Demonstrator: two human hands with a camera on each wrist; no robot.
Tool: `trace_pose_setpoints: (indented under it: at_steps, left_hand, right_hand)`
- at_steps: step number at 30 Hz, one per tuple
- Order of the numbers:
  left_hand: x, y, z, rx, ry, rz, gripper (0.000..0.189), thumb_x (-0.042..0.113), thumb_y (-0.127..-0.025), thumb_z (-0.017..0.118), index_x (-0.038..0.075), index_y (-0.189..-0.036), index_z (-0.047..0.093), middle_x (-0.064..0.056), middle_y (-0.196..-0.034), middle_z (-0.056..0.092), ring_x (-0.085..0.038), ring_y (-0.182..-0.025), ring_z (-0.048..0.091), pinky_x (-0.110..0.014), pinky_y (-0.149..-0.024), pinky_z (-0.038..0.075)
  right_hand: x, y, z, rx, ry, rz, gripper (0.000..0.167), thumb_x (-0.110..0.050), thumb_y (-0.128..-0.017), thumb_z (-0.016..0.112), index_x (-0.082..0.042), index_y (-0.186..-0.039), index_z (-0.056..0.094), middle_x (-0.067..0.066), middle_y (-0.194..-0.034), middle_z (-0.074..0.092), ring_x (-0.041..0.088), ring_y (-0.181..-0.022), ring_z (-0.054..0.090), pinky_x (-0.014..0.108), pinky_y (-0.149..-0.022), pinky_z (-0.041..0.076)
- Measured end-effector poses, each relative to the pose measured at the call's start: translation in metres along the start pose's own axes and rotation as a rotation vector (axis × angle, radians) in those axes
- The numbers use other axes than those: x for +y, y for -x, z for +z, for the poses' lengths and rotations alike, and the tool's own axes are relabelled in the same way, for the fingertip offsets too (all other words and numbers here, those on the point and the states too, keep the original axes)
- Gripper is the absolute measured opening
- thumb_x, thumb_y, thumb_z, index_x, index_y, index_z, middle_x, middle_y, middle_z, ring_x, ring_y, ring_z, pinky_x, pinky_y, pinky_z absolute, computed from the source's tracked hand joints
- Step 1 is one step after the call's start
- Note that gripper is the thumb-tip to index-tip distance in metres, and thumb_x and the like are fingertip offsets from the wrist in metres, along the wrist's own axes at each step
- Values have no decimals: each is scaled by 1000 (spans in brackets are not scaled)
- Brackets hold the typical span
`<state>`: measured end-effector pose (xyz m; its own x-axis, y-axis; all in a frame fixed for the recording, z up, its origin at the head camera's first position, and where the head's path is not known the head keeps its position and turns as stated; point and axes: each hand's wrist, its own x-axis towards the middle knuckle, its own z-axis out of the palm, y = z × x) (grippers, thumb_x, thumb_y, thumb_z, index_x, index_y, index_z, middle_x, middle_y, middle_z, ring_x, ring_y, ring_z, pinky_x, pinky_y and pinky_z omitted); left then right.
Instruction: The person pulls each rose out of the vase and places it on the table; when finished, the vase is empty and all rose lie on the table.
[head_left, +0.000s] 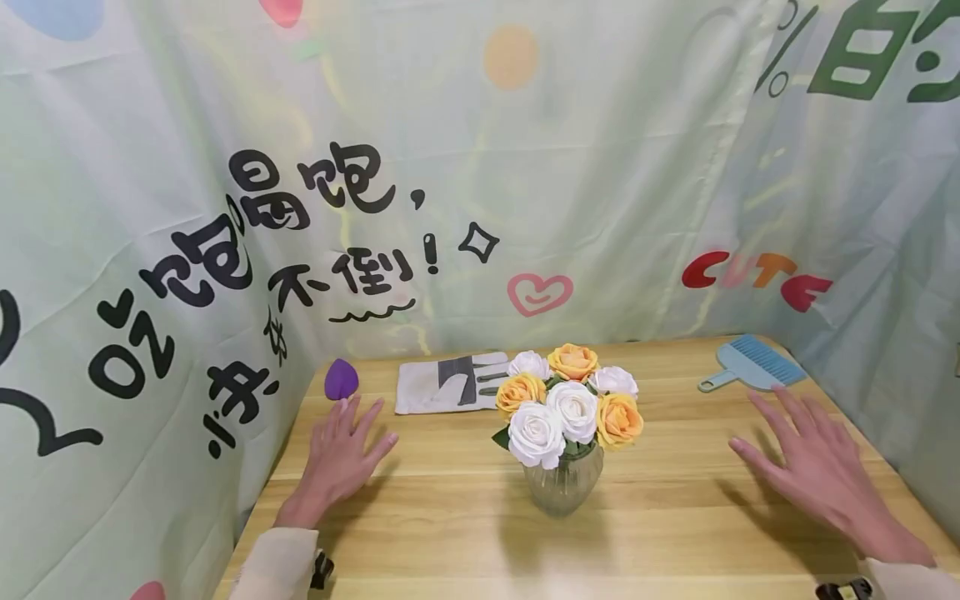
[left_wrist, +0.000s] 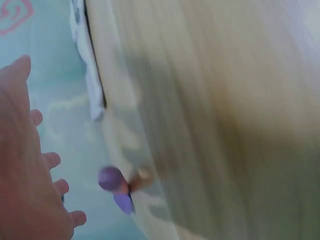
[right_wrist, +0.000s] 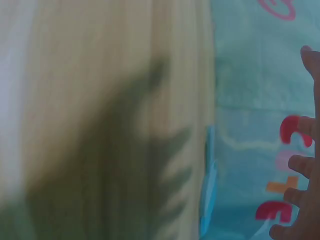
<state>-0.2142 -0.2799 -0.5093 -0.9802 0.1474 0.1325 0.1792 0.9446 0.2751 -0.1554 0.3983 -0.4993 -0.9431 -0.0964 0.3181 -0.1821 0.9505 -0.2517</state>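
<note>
My left hand (head_left: 337, 458) hovers over the left side of the table with spread fingers and holds nothing. Just past its fingertips lies a small purple spade-shaped tool (head_left: 341, 379); the left wrist view shows a short wood-coloured handle (left_wrist: 142, 177) on it. On the right, my right hand (head_left: 817, 475) is also held above the wood, fingers apart and nothing in them. Nearest to it is a blue dustpan with a ridged brush (head_left: 757, 362). Between the hands stands a glass vase (head_left: 566, 483) filled with white and orange roses (head_left: 573, 408).
A white and grey work glove (head_left: 435, 387) lies flat behind the vase, its fingers partly behind the roses. The wooden table (head_left: 660, 533) is bordered at the back and sides by a pale printed curtain (head_left: 615, 167).
</note>
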Motion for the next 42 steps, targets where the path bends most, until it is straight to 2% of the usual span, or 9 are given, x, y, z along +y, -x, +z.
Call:
trace_pose_setpoints:
  at_steps: [5, 10, 13, 18, 23, 30, 34, 37, 42]
  left_hand:
    - [21, -6, -1, 35, 38, 73, 73, 63, -109, 52, 24, -169, 42, -23, -179, 25, -53, -165, 18, -79, -131, 9]
    - [48, -12, -9, 76, 3, 147, 68, 63, -108, 54, 30, -167, 46, -18, -179, 29, -49, -162, 29, -80, -130, 1]
    - [66, -13, -14, 85, 14, 183, 66, 62, -108, 54, 32, -167, 45, -13, -181, 27, -46, -163, 29, -79, -130, 11]
    - [94, -12, -20, 96, 100, 267, 63, 55, -110, 56, 29, -167, 45, -10, -180, 29, -43, -164, 29, -73, -129, 30]
    - [124, -8, -25, 118, 198, 369, 60, 50, -110, 59, 30, -165, 47, -5, -179, 33, -37, -163, 33, -72, -126, 35]
    - [158, -6, -31, 152, 311, 522, 53, 35, -107, 69, 24, -158, 56, -4, -173, 43, -33, -157, 43, -65, -125, 41]
    - [172, -6, -32, 142, 376, 588, 46, 27, -103, 76, 16, -146, 65, -7, -166, 51, -29, -152, 51, -56, -123, 48]
    - [182, -5, -31, 135, 444, 622, 45, 22, -102, 78, 11, -143, 66, -8, -157, 58, -27, -146, 58, -49, -120, 54]
    - [196, -4, -27, 163, 564, 656, 51, 11, -98, 81, 5, -146, 65, -8, -149, 63, -25, -138, 64, -42, -116, 57]
  right_hand:
    - [-21, -10, -4, 40, -33, -65, 90, -48, -101, 71, -14, -173, 29, 29, -176, 25, 62, -157, 20, 90, -112, 21]
    - [-45, -17, -6, 50, -85, -111, 89, -46, -99, 75, -17, -172, 33, 26, -176, 28, 59, -162, 17, 90, -119, 16]
    - [-59, -19, -5, 59, -118, -155, 91, -44, -97, 78, -18, -172, 33, 24, -176, 29, 55, -163, 19, 86, -125, 13]
    - [-82, -21, 0, 66, -163, -216, 97, -43, -92, 83, -21, -173, 32, 23, -172, 38, 49, -164, 24, 88, -120, 23]
    - [-105, -18, 7, 40, -242, -260, 102, -37, -89, 86, -22, -173, 31, 21, -173, 38, 49, -161, 30, 84, -122, 25]
    - [-128, -16, 21, 10, -370, -275, 110, -34, -80, 96, -21, -171, 36, 23, -166, 45, 52, -146, 42, 85, -106, 42]
    - [-140, -13, 32, -14, -411, -285, 108, -35, -79, 98, -18, -168, 39, 17, -160, 53, 41, -141, 53, 74, -106, 53]
    - [-147, -11, 40, -73, -495, -272, 113, -33, -82, 98, -22, -172, 31, 16, -166, 48, 35, -136, 62, 60, -104, 61]
    - [-158, -8, 51, -149, -663, -266, 122, -23, -83, 98, -22, -176, 19, 28, -174, 33, 41, -122, 74, 51, -100, 65]
